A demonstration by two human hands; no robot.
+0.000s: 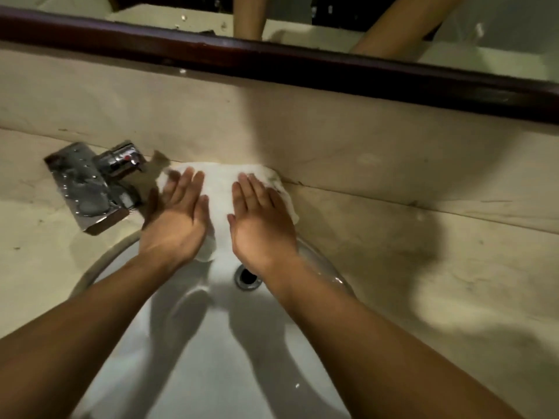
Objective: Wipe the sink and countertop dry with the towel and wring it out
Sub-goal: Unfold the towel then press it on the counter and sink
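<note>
The wiping is under way, by my judgement, and the wringing is not begun. The towel (219, 189) lies spread at the sink's (211, 352) 12 o'clock, draped from the worktop (378, 267) over the back rim into the basin. Both grips are flat: the left hand (174, 220) and right hand (261, 220) press on it with straight fingers, side by side, pinching nothing.

Drops show on the basin at 2 and 5 o'clock, and on the tap (90, 186) at 10, so drying is left.

The towel is white, soft and creased, with a grey smudge at its right edge. The sink is glossy white and oval, with a round metal drain (246, 276). The worktop is pale, veined stone; the tap is flat chrome.
</note>
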